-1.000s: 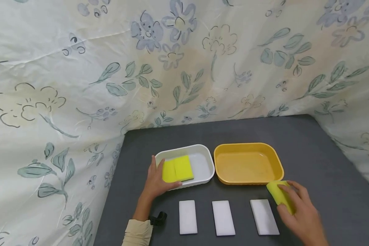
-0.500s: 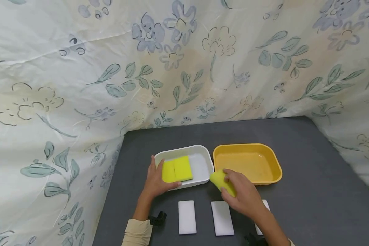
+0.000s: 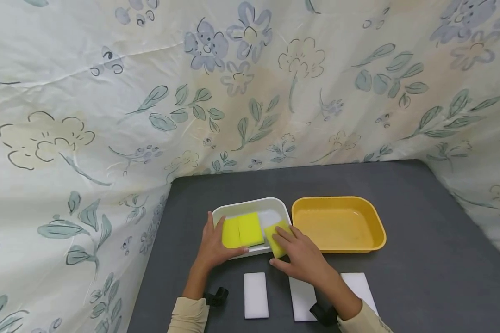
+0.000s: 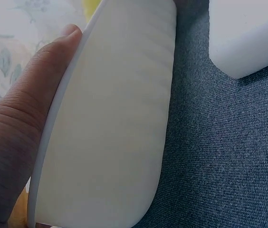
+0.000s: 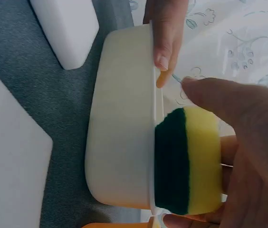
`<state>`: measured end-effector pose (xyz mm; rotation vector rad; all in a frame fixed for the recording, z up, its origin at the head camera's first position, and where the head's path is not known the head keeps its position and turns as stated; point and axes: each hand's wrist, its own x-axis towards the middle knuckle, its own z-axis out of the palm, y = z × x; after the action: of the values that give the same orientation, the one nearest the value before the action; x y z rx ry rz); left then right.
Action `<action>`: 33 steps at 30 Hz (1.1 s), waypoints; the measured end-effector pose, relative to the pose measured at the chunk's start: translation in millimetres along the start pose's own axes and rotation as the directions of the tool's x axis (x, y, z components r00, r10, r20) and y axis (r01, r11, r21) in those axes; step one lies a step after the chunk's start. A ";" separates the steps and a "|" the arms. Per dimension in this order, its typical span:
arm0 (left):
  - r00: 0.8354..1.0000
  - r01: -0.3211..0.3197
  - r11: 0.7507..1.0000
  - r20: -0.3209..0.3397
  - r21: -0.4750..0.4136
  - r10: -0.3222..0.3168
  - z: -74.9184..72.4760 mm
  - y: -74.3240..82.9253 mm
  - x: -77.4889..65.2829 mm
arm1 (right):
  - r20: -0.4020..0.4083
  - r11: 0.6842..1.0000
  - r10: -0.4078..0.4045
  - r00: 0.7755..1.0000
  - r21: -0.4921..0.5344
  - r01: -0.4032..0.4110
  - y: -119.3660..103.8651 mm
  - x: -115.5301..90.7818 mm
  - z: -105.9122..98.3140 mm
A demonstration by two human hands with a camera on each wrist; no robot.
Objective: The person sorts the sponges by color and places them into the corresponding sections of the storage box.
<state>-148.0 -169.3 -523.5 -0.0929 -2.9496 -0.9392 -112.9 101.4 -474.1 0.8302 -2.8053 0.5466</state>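
My left hand [image 3: 213, 247] holds the left end of a white plastic tray [image 3: 274, 213], with its thumb [image 4: 41, 80] along the front rim. Two yellow sponges [image 3: 243, 230] lie side by side inside. My right hand [image 3: 304, 259] is at the tray's right front edge, its fingers on another sponge [image 3: 274, 241]. That sponge has a yellow body [image 5: 204, 161] and a dark green scouring side [image 5: 172, 161], which faces down against the tray's rim. A small gap shows between the right thumb [image 5: 210, 92] and the sponge.
An empty-looking yellow tray [image 3: 337, 229] stands right of the white one. Three white rectangular blocks lie in a row in front: a left block [image 3: 256, 296], a middle block [image 3: 302, 300] and a right block [image 3: 360, 286], the last two partly behind my right arm. Floral cloth [image 3: 250, 111] rises behind the dark table.
My right hand has carried the sponge leftward from the yellow tray's right front corner to the white tray's front rim, and its thumb has spread. The left hand has stayed in place.
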 end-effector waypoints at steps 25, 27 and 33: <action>1.000 0.022 1.000 0.023 0.000 -0.022 -0.8 -0.9 2.5 | 0.026 0.985 -0.015 1.000 -0.170 0.019 7.7 24.6 21.5; 1.000 0.016 1.000 0.020 -0.005 -0.015 -1.1 -0.5 2.2 | 0.037 0.985 -0.011 0.999 -0.174 0.017 7.2 25.9 21.7; 1.000 0.015 1.000 0.016 -0.006 -0.015 -2.4 -0.8 2.8 | 0.050 0.985 -0.006 0.999 -0.173 0.015 5.1 30.5 20.6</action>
<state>-150.9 -171.3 -521.9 -0.0788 -2.9661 -0.9533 -142.2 82.3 -486.7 0.8331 -2.8405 0.2776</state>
